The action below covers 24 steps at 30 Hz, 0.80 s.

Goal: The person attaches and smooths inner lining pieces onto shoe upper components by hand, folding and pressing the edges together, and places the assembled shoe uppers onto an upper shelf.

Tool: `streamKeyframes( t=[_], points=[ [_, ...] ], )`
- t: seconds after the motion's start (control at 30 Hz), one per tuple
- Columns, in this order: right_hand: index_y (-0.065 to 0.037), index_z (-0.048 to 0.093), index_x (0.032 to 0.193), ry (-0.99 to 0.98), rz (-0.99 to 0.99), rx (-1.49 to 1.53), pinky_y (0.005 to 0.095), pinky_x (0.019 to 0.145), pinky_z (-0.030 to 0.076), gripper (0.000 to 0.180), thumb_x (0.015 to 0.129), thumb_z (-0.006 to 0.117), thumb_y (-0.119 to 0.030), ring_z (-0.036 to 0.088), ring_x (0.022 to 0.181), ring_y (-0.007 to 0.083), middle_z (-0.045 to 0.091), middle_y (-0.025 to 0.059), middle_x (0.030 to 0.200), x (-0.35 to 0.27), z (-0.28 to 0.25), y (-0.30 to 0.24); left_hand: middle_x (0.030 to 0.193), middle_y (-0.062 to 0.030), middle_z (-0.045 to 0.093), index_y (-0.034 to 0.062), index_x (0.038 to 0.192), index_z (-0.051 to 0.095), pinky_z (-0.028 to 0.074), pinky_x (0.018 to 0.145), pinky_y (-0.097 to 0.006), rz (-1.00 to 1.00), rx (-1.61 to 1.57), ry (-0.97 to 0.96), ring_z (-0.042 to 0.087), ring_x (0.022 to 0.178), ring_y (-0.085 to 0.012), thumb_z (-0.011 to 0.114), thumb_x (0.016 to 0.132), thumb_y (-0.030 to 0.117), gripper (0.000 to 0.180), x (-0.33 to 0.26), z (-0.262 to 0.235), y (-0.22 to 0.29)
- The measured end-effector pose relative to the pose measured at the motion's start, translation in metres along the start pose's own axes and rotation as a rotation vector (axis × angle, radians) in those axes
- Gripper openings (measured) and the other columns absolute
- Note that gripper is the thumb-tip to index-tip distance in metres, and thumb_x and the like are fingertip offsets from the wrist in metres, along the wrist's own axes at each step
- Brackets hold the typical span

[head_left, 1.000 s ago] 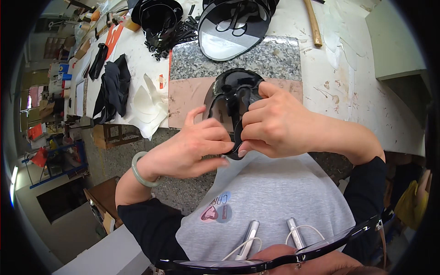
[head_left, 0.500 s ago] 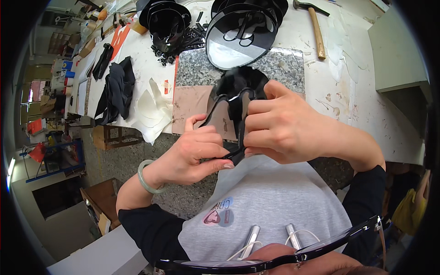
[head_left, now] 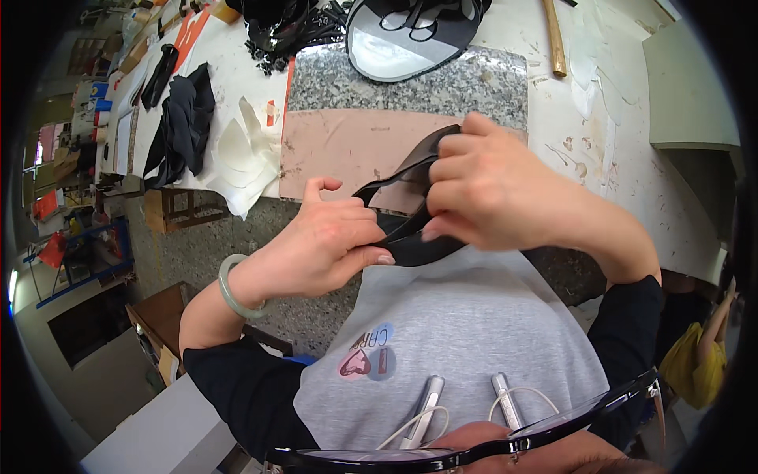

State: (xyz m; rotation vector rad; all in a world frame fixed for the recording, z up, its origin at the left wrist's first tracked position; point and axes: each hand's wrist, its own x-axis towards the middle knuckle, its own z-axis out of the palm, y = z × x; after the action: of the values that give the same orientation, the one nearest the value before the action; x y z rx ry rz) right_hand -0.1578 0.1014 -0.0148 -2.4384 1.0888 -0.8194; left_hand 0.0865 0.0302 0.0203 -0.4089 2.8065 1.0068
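Holding a black shoe upper (head_left: 418,251) in both hands, at the near edge of the table (head_left: 616,209), partly overlapping the view of a pinkish-brown board (head_left: 339,146). Grasping at the left hand (head_left: 335,241): pinching the near rim between thumb and bent fingers, leaving one finger raised clear of the material. Grasping at the right hand (head_left: 485,186): curling the fingers over the right side, with the thumb lying close to the inner edge. Being unable to tell the exact contact of the right fingertips, owing to the hand covering them. Showing an opening between the bands of the upper, with the board visible through it.

Judging the step as close handling of a narrow edge, and so calling for a light, even pinch from both sides. Recommending short movements along the rim and matched tension, thereby avoiding creasing or stretching. Advising turning the inner edge into view for checking, rather than relying on touch alone.

Noting beyond the board a granite slab (head_left: 410,99), and overlapping its far edge, a black-and-grey second upper (head_left: 399,51).
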Motion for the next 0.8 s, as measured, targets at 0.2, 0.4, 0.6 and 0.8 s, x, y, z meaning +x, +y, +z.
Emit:
streamKeyframes(
  t=[0.2, 0.4, 0.6, 0.8],
  points=[
    [-0.011, 0.065, 0.07, -0.12, 0.025, 0.142, 0.0347, 0.073, 0.035, 0.017, 0.073, 0.078, -0.021, 0.053, 0.073, 0.0183, 0.057, -0.0007, 0.067, -0.003, -0.004, 0.005, 0.074, -0.001, 0.055, 0.0063, 0.086, 0.066, 0.027, 0.098, -0.047, -0.044, -0.114, -0.128, 0.055, 0.081, -0.0186, 0.066, 0.089, 0.022, 0.016, 0.002, -0.003, -0.002],
    [-0.01, 0.065, 0.07, -0.071, 0.049, 0.13, 0.0348, 0.073, 0.035, 0.015, 0.075, 0.076, -0.019, 0.053, 0.073, 0.0183, 0.057, 0.0, 0.065, -0.004, 0.004, 0.003, 0.074, -0.0025, 0.049, 0.0056, 0.089, 0.063, 0.027, 0.101, -0.052, 0.008, -0.012, -0.121, 0.052, 0.079, -0.0191, 0.066, 0.087, 0.014, 0.009, 0.003, -0.002, 0.003],
    [-0.009, 0.064, 0.072, -0.068, 0.077, 0.01, 0.0354, 0.074, 0.035, 0.017, 0.076, 0.075, -0.02, 0.054, 0.073, 0.0189, 0.057, 0.0009, 0.066, 0.002, 0.008, -0.004, 0.074, -0.0052, 0.051, 0.0051, 0.085, 0.06, 0.033, 0.096, -0.047, 0.03, 0.214, 0.075, 0.054, 0.077, -0.0223, 0.069, 0.084, 0.015, 0.013, 0.014, 0.012, 0.011],
    [-0.011, 0.07, 0.089, -0.051, 0.114, 0.257, 0.038, 0.085, 0.034, 0.01, 0.08, 0.071, -0.016, 0.057, 0.091, 0.0181, 0.065, -0.0008, 0.081, -0.012, 0.002, -0.001, 0.064, -0.006, 0.047, 0.0045, 0.076, 0.058, 0.036, 0.082, -0.036, -0.04, -0.057, 0.009, 0.049, 0.068, -0.0227, 0.071, 0.083, 0.015, 0.018, 0.016, -0.002, 0.006]
  ],
)
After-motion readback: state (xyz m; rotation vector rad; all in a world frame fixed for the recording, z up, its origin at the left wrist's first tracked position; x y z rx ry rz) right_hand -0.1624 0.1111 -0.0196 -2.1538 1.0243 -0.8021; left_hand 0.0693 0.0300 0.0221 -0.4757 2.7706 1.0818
